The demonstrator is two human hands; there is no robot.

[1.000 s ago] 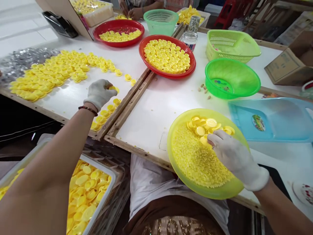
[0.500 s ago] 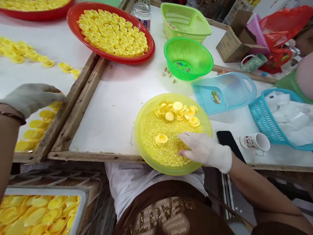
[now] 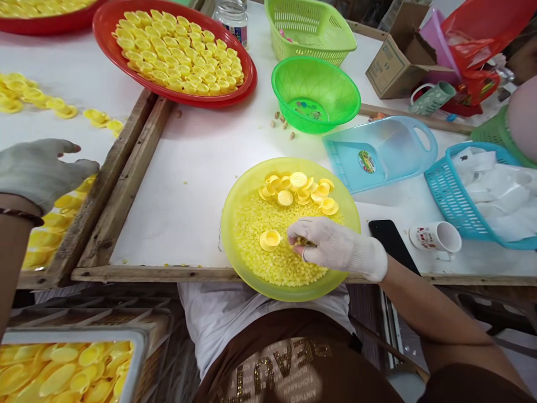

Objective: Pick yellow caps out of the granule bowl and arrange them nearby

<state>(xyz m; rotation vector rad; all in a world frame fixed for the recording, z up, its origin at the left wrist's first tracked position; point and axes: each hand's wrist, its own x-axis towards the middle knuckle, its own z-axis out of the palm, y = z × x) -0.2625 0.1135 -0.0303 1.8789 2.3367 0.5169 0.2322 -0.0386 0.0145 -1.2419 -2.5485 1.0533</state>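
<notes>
A yellow basin (image 3: 235,224) holds many small yellow pellets (image 3: 251,218), with several yellow caps (image 3: 286,197) heaped at its far side. One open yellow cap (image 3: 269,240) sits on the pellets near the middle. Just right of that cap, my gloved right hand (image 3: 325,245) has its fingers curled round a small clump of pellets. My gloved left hand (image 3: 44,170) is at the left, thumb and fingers apart with nothing seen between them, over yellow caps (image 3: 54,221) beside the wooden frame edge.
Filled yellow caps crowd a red tray (image 3: 103,45) at the back left. Green basin (image 3: 356,101), blue scoop (image 3: 394,168), phone (image 3: 392,240), mug (image 3: 434,237) and blue basket (image 3: 444,190) stand right. A wooden strip (image 3: 121,173) divides the table. A crate of yellow caps (image 3: 62,369) is lower left.
My right hand has lifted slightly, moved left and closed its fingers round pellets. My left hand has shifted left and its fingers have parted. The view has shifted a little.
</notes>
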